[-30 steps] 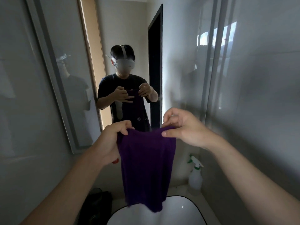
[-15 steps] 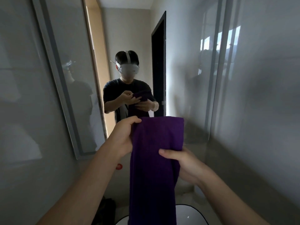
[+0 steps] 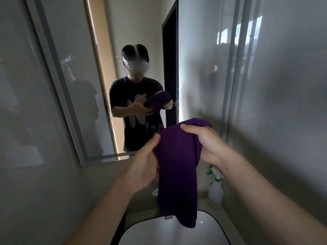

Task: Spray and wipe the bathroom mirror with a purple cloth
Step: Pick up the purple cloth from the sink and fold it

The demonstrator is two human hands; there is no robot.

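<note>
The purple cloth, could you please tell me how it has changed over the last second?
The purple cloth, held spread by its top corners before, is now folded narrower and draped over the right hand, which grips its top; the left hand holds its left edge. The white spray bottle stayed put.

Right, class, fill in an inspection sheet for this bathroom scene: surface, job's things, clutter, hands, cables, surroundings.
Surface: white basin with a dark rim at the bottom; pale ledge behind it.
Job's things: purple cloth held up, its end hanging above the basin; spray bottle upright on the ledge, right; mirror ahead, no hand on it.
Clutter: small white item below the left hand, too unclear to name.
Hands: left hand pinches the cloth's left edge; right hand grips its top fold.
Cables: nothing seen.
Surroundings: grey walls either side; doorway reflected in the mirror.
</note>
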